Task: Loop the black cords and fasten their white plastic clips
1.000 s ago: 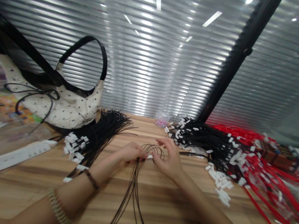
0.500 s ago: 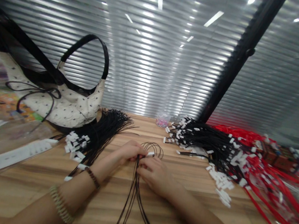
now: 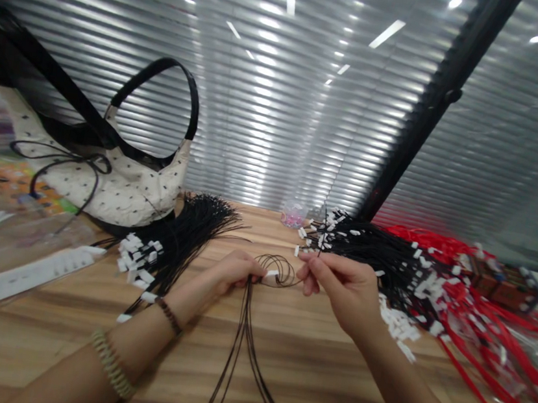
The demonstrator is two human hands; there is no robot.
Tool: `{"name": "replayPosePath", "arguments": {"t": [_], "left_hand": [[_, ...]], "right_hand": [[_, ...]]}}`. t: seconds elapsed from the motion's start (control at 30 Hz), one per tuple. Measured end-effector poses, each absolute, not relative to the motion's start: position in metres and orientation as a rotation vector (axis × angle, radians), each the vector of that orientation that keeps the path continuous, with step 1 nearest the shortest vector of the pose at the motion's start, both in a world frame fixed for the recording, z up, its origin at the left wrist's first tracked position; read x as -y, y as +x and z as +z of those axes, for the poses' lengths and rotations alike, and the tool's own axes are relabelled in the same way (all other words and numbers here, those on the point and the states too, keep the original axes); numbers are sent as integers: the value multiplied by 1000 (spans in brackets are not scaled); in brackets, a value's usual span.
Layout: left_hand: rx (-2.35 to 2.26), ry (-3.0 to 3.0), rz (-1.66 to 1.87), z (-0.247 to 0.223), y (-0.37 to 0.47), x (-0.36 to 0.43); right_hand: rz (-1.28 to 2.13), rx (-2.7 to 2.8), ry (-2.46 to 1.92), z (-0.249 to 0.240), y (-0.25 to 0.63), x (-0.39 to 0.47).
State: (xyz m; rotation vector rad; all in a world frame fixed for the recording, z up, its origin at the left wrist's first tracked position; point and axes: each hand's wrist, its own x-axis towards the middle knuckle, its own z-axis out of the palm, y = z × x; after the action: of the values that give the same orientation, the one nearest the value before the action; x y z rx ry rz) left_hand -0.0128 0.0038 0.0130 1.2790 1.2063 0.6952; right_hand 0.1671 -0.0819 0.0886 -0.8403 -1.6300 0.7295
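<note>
My left hand pinches a bunch of thin black cords near the middle of the table. The cords' long ends hang down toward me, and thin loops curl out beyond my fingertips. A small white tag sits at the loops, just right of my left fingers. To the right, my right hand is closed, thumb against forefinger, on one black cord end that sticks up above the fingers. That cord appears to run back to the loops.
Black cords with white tags lie left, beside a spotted handbag. More tagged black cords and red cords are heaped right. A small clear container stands at the back, before the blinds.
My right hand has moved away from the bunch to the right and up, drawing one cord end with it. My left hand keeps its hold on the cords.
</note>
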Motion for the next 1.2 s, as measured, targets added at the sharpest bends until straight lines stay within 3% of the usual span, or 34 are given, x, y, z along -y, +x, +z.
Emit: {"name": "replayPosePath", "arguments": {"t": [0.1, 0.33, 1.2], "left_hand": [[-1228, 1276, 682, 8, -12, -8], [-1283, 1263, 749, 5, -13, -13], [-1273, 1205, 818, 5, -17, -16]], "right_hand": [[786, 1485, -982, 58, 163, 65], [714, 1744, -1304, -13, 156, 47], [558, 1802, -1377, -19, 147, 57]]}}
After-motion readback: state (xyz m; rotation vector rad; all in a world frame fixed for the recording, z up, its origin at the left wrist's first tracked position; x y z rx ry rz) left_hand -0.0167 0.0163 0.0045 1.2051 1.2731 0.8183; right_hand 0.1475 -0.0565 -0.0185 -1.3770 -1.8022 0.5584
